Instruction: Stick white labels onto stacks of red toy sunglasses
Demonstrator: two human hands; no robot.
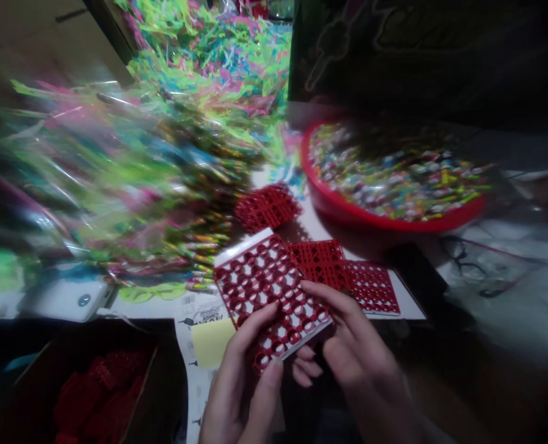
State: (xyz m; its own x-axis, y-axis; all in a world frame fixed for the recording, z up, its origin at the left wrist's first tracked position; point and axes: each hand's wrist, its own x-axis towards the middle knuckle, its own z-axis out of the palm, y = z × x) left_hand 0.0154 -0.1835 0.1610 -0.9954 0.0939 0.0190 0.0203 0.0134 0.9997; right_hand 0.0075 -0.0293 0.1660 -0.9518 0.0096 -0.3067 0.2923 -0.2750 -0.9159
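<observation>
A flat red plastic grid full of round holes (269, 283) is held up over the table's front edge, with something white along its far and near edges. My left hand (244, 376) grips its lower left side, thumb at the bottom corner and index finger across the top. On the right, my right hand (352, 345) has its index finger on the grid's face and other fingers curled below the near edge. Just beyond lie another red grid (320, 256), a smaller-holed red grid (376, 287) and a red grid stack (269, 206).
A red basin (320, 197) of small wrapped sweets stands at the back right. Colourful strips and wrapped sticks (139, 166) crowd the left. A white device (70, 296), dark phone (415, 277) and yellow paper (211, 342) lie near the front. Below left, a box (137, 401) holds red pieces.
</observation>
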